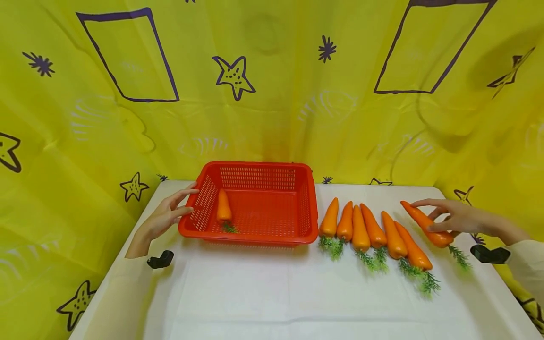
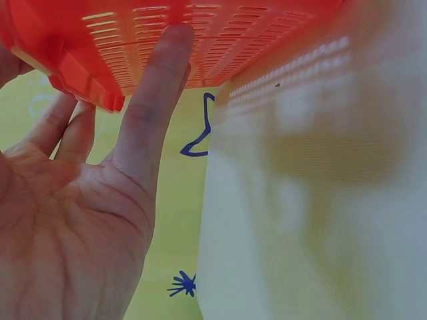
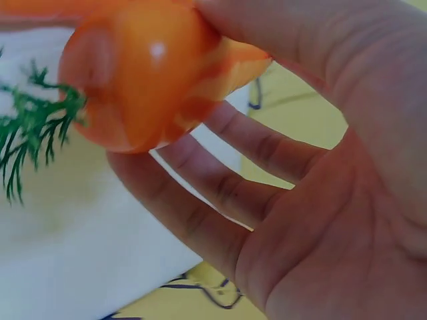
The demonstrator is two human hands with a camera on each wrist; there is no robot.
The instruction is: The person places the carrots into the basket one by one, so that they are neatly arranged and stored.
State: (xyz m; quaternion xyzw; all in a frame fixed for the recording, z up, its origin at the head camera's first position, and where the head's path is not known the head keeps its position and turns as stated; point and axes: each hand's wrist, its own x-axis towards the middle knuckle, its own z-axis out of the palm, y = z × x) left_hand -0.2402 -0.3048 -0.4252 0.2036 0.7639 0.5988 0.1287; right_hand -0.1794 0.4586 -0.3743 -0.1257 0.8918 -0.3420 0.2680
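My right hand (image 1: 456,218) holds an orange carrot (image 1: 425,224) with green fronds, thumb on one side and fingers on the other. The right wrist view shows the carrot's thick end (image 3: 143,80) close up, its fronds (image 3: 40,120) hanging off to the left. At the left end of a red slotted basket (image 1: 255,239), my left hand (image 1: 163,215) touches the side with extended fingers. From the left wrist view, one straight digit of that hand (image 2: 80,200) lies against the basket's slotted wall (image 2: 233,30). One carrot (image 1: 224,206) lies inside the basket near its left wall.
Several carrots (image 1: 374,226) lie in a slanted row right of the basket, fronds toward the front. They rest on a white-covered table (image 1: 272,293). A yellow curtain (image 1: 272,113) with dark star drawings surrounds the table's back and sides.
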